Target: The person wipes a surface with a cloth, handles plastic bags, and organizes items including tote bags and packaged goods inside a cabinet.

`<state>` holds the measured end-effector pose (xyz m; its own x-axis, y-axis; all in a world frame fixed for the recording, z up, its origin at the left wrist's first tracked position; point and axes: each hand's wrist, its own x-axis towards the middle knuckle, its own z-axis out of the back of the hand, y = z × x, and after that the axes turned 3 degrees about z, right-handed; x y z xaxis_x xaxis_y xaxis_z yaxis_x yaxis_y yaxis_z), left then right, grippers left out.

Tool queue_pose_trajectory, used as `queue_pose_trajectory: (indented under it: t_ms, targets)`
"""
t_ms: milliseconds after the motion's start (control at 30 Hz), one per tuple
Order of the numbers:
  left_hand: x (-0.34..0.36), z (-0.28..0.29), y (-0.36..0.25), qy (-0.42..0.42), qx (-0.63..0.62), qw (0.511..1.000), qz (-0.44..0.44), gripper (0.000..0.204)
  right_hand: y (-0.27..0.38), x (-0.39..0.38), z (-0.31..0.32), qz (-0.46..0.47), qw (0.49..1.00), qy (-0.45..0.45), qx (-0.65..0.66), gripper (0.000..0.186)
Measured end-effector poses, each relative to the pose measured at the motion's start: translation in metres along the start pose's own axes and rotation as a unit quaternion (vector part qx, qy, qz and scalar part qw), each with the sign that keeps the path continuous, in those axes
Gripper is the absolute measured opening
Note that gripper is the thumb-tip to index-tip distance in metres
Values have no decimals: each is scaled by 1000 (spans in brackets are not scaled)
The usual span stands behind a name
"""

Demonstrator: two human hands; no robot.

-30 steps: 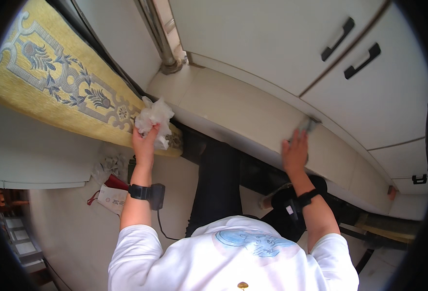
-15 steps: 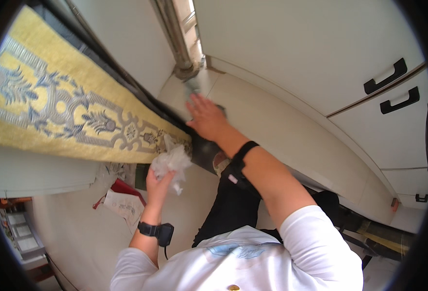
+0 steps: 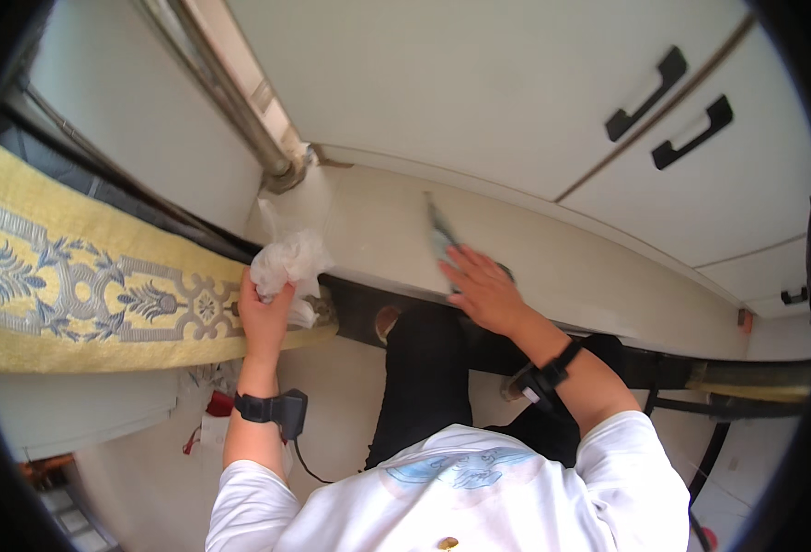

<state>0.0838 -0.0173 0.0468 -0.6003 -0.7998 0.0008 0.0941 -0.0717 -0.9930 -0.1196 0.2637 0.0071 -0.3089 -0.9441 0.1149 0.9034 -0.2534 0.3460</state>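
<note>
In my left hand is a crumpled, see-through white plastic bag, gripped between thumb and fingers. It is held up above the end of a yellow patterned fabric runner. My right hand presses a grey-green cloth onto the cream ledge below the cabinet doors. Its fingers lie over the cloth, and part of the cloth sticks out beyond the fingertips, blurred by motion. What lies under the palm is hidden.
White cabinet doors with black handles rise behind the ledge. A metal pipe stands at the far left corner. A red item lies on the floor at lower left. Black bars are at the right.
My right hand has slid the cloth rightward along the ledge, away from the pipe corner. My left hand, with the plastic bag, has risen toward the ledge's left end. The view has shifted right.
</note>
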Motion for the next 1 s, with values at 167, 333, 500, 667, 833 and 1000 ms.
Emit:
queue_pose_trajectory:
  t_ms: [167, 333, 500, 667, 833, 1000]
  targets:
    - [53, -12, 9, 13, 252, 955, -157, 25, -52, -130, 15, -181, 976, -85, -88, 53]
    - [83, -17, 21, -74, 400, 888, -215, 29, -78, -204, 16, -276, 938, -162, -137, 50]
    - [110, -5, 53, -77, 517, 826, -212, 37, -81, -200, 13, -259, 935, -185, -154, 48]
    - [103, -21, 25, -42, 509, 832, -216, 43, -86, -209, 9, -264, 937, -189, -133, 44]
    - [96, -2, 37, -59, 469, 836, -277, 38, -98, -207, 22, -290, 930, -208, -88, 31]
    - [96, 24, 50, -72, 444, 862, -235, 41, -76, -139, 86, -316, 880, -348, 63, 27]
